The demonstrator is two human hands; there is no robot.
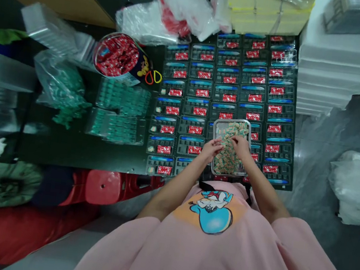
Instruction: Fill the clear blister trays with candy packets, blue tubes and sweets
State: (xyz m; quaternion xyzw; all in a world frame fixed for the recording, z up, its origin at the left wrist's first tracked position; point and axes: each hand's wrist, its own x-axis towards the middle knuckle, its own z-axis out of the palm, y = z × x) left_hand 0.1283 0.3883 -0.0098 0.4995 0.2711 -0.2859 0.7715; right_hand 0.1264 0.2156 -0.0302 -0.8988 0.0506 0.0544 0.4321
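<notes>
A clear tray (214, 133) full of small green and tan pieces rests over the rows of blister trays near my body. My left hand (212, 150) is at the tray's left side, fingers bent together; anything in them is too small to make out. Over the pieces (228, 159), my right hand (240, 147) has its fingertips pinched down among them. Around the tray lie black blister trays (194, 130), each with a blue pen and a red patterned packet (195, 130). Several in the leftmost column also hold a small pale piece (153, 128).
At the left stand a tub of red packets (119, 55), scissors (153, 77), green pieces in trays (119, 128) and a bag of green pieces (61, 87). Plastic bags (184, 6) and a yellow-white stack (267, 13) are behind; white foam sheets (331, 80) stand right.
</notes>
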